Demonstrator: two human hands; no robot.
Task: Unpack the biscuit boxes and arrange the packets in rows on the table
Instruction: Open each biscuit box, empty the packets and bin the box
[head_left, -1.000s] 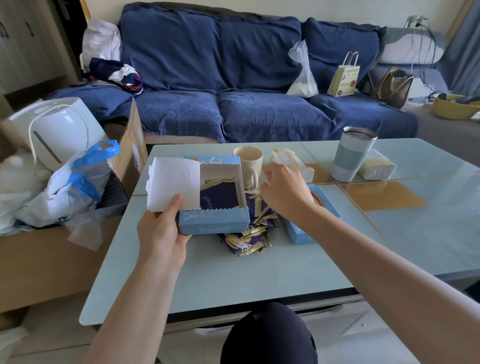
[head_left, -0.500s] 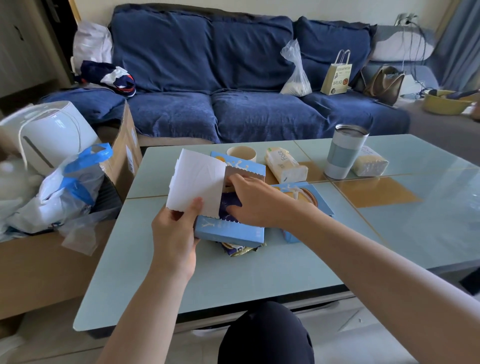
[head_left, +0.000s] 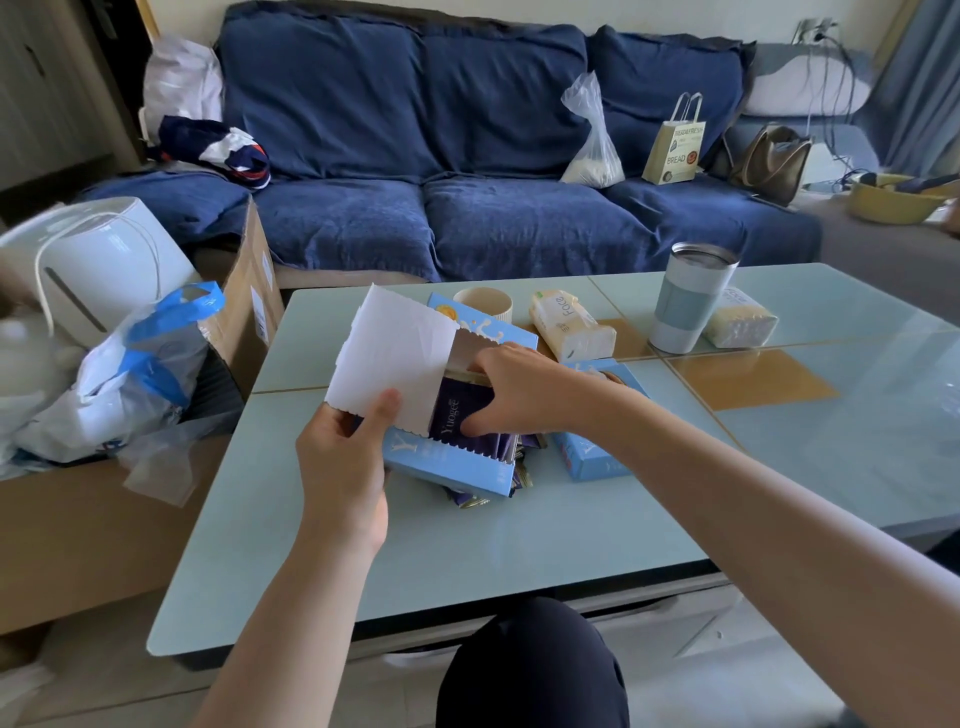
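Nearest, at the bottom of the frame, we see a dark-clad knee (head_left: 530, 670) just under the front edge of the pale blue table (head_left: 467, 551), and a wide bare strip of tabletop runs from that edge up to the work at centre. There our left hand (head_left: 345, 467) grasps the light blue biscuit box (head_left: 447, 462) at its left end, thumb pressed on the torn white lid flap (head_left: 395, 358), which stands up and leans left. Our right hand (head_left: 519, 392) reaches into the open box, fingers curled around the purple packets (head_left: 460, 421) inside. More packets (head_left: 470, 496) poke out beneath the box, lying on the table. A second blue box (head_left: 592, 457) lies just right of it, partly hidden by the right wrist. Behind, toward upper centre, stand a beige cup (head_left: 483, 304), a tissue pack (head_left: 571, 327), a grey tumbler (head_left: 688, 299) and another pack (head_left: 740, 319). The right half of the table lies open to its far edge. A cardboard carton (head_left: 244, 312) crowds the table's left edge, and a blue sofa (head_left: 467, 156) fills the top.
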